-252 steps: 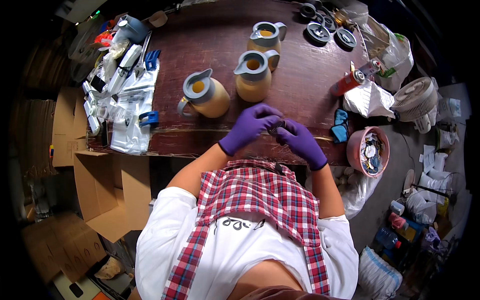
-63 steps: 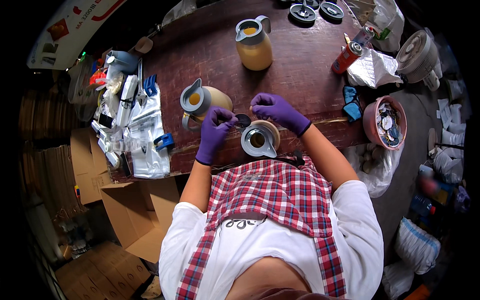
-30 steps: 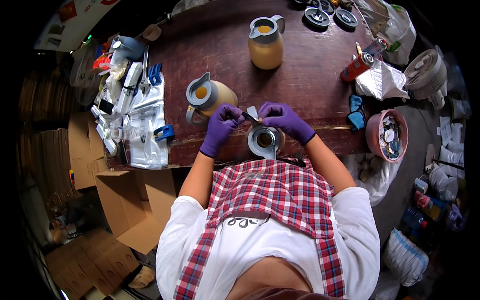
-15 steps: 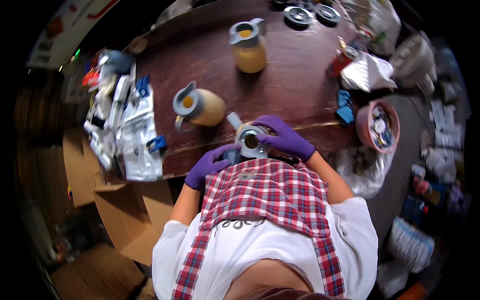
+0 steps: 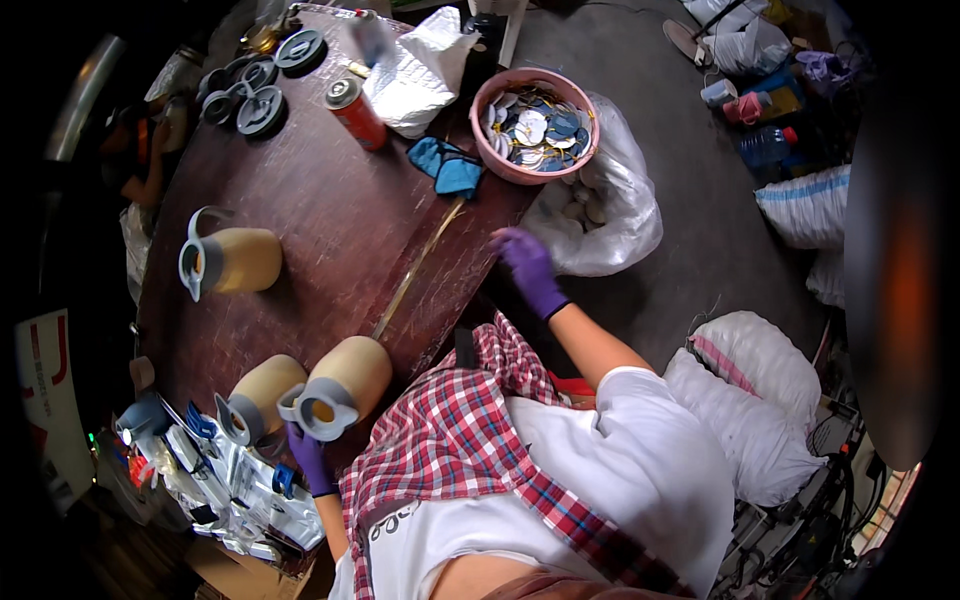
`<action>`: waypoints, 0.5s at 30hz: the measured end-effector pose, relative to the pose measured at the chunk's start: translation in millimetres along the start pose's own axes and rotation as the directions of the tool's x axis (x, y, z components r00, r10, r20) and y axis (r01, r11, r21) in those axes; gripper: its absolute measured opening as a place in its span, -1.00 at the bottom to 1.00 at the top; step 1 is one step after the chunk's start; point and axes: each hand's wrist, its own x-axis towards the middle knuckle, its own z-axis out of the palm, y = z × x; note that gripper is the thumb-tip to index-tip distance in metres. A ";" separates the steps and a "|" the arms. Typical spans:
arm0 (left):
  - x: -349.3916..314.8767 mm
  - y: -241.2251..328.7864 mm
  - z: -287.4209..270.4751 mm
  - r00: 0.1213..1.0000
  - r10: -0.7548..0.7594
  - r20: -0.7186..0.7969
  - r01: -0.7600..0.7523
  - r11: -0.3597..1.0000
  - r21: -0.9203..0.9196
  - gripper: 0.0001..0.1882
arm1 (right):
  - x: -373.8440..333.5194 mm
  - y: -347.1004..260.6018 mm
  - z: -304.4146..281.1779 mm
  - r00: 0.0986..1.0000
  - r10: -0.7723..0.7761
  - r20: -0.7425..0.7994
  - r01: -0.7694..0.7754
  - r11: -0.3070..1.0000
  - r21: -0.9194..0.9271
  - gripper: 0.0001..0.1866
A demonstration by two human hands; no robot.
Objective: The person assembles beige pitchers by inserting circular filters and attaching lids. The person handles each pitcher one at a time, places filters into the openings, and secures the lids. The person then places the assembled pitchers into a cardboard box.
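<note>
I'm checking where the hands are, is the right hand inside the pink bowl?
No, the right hand is at the table edge beside the white plastic bag, below the pink bowl, not in it.

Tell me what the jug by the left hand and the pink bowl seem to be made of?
The jug under the left hand looks like matt tan plastic with a grey plastic lid: even colour, no gleam. The pink bowl also looks like plastic, smooth and slightly shiny at its rim. Neither can be told for sure.
</note>
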 end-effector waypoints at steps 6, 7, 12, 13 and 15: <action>43.2 35.1 12.6 0.915 0.285 -0.286 -0.042 0.772 0.635 -0.39 | 90.4 127.5 -203.2 0.899 -0.240 -0.366 -0.084 0.726 -0.682 -0.77; 53.5 50.1 24.6 0.893 0.425 -0.146 -0.225 0.704 0.673 -0.25 | 103.3 144.3 -227.8 0.942 -0.182 -0.283 -0.128 0.586 -0.800 -0.76; 14.3 54.0 61.8 0.951 0.245 -0.187 -0.138 0.882 0.451 -0.13 | 163.6 207.2 -223.1 0.837 0.471 0.280 0.390 -0.153 -0.908 -0.61; 6.3 43.0 58.5 0.944 0.298 -0.141 -0.185 0.833 0.521 -0.14 | 167.5 214.5 -202.4 0.766 0.553 0.328 0.467 -0.128 -0.875 -0.57; -9.0 59.1 81.6 0.980 0.189 -0.053 -0.111 0.753 0.648 -0.24 | 164.8 227.1 -189.5 0.646 0.686 0.337 0.557 -0.121 -0.821 -0.46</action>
